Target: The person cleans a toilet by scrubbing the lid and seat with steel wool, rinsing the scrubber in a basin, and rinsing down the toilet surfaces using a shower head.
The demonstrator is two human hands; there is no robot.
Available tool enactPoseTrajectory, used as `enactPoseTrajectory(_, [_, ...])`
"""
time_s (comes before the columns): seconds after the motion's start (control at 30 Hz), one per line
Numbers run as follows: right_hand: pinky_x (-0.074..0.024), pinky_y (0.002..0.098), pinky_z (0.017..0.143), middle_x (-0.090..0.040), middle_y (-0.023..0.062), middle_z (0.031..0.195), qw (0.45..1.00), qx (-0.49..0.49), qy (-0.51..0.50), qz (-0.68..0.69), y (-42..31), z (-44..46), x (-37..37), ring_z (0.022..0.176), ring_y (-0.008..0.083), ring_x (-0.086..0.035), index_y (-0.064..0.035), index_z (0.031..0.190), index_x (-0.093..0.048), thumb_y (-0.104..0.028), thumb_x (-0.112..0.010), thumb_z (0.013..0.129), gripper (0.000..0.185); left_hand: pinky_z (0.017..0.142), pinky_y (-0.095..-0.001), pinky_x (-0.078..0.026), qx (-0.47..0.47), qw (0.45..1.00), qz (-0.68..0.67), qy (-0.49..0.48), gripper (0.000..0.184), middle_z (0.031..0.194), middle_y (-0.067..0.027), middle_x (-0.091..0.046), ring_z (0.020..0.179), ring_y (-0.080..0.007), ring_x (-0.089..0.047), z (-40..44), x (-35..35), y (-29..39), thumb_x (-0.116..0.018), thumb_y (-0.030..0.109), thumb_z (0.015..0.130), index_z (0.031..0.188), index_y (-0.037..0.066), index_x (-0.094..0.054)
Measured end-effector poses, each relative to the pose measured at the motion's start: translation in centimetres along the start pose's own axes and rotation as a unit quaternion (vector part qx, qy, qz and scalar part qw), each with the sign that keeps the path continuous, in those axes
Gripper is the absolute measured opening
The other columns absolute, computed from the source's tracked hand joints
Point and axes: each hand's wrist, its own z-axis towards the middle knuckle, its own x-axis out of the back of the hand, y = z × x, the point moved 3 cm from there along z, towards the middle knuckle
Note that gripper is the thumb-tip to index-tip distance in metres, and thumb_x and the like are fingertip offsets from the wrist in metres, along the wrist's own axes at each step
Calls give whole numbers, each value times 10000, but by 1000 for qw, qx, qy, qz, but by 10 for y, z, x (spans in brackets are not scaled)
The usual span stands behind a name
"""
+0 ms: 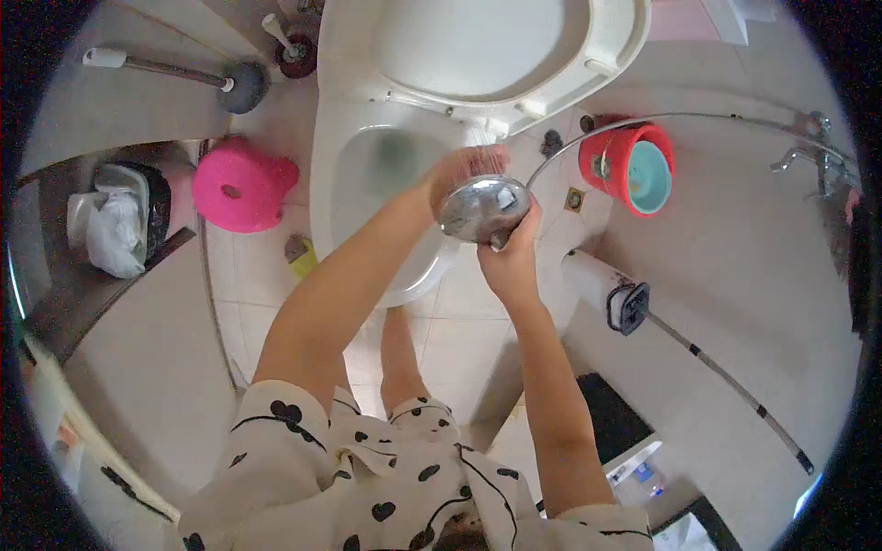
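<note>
My right hand [511, 262] is wrapped round the handle of a chrome shower head [485, 209], whose hose [588, 136] curves away to the right. Thin jets of water leave the head toward the toilet. Just beyond it, my left hand [459, 170] is stretched out in the spray, partly hidden by the shower head, and seems to hold nothing. Below both hands is the white toilet bowl [340, 220]. The toilet's seat and lid [478, 46] are raised at the top of the view.
To the left stand a pink stool [241, 188], a plunger [243, 87], a toilet brush [292, 53] and a bin [156, 207]. On the right are a red bucket [602, 156] holding a light blue basin [650, 176], a wall tap [813, 156] and a mop bucket with a long pole [717, 372].
</note>
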Motion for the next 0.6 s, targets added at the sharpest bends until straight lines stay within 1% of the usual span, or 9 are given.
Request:
enactPoseTrajectory(0.07, [-424,356,889,-422,193,1191,999,13,-39,-14,-26,2,4,1084,299,-487,-40,1317,-170,132,-545,648,786,583,-266,-460,-104,993,19,50,142,643,-4,-543,608,-110,-540,-14,-30,18,-548,211,797,761,82,-594])
enactPoseTrajectory(0.17, [-430,357,880,-446,223,1165,993,91,-49,-51,-49,12,5,1041,320,-524,-37,1316,-148,125,-542,660,783,512,-260,-406,-235,949,200,57,148,611,-13,-535,556,-100,-502,0,-5,55,-453,97,745,677,75,-583])
enactPoseTrajectory(0.2, [-429,358,883,-445,224,1165,992,108,-37,-53,-58,17,6,1041,322,-524,-34,1315,-143,122,-546,661,784,487,-257,-366,-261,878,348,197,185,623,-24,-541,541,-100,-471,-17,-25,74,-393,37,677,619,66,-566])
enactPoseTrajectory(0.27, [-414,355,904,-415,227,1186,991,132,-17,-21,-78,29,4,1078,316,-496,-11,1309,-124,108,-560,665,786,485,-257,-371,-327,788,444,274,183,618,-30,-541,532,-106,-466,-30,-39,100,-400,49,685,629,61,-574])
enactPoseTrajectory(0.33, [-402,353,915,-398,223,1196,988,144,-44,-23,-100,37,-3,1105,304,-470,0,1305,-121,104,-562,668,781,516,-250,-387,-378,790,399,272,174,649,-37,-549,563,-111,-477,-43,-48,119,-411,56,691,658,45,-582])
enactPoseTrajectory(0.43, [-383,338,913,-394,185,1155,990,127,-56,15,-132,46,-13,1097,257,-436,3,1274,-158,81,-603,651,770,611,-229,-428,-418,893,106,133,173,749,-48,-574,668,-119,-519,-63,-61,136,-434,59,695,732,6,-594])
enactPoseTrajectory(0.5, [-392,312,868,-413,118,1087,987,162,-10,-18,-147,50,-17,1023,198,-442,-19,1224,-236,64,-650,620,737,705,-232,-431,-477,876,35,61,174,867,-66,-577,784,-141,-533,-72,-63,140,-473,63,704,801,-8,-599])
enactPoseTrajectory(0.57, [-391,322,884,-406,130,1111,988,152,-12,-33,-164,55,-22,1036,199,-447,-18,1210,-258,65,-655,625,711,736,-241,-429,-535,845,-10,2,177,905,-75,-577,822,-152,-536,-80,-66,148,-496,83,715,826,0,-607])
enactPoseTrajectory(0.6, [-391,322,884,-406,130,1111,987,156,-20,-39,-168,57,-29,1036,199,-447,-18,1210,-258,65,-655,625,711,823,-259,-408,-562,807,139,120,189,972,-90,-574,902,-168,-522,-87,-66,150,-536,168,729,823,18,-603])
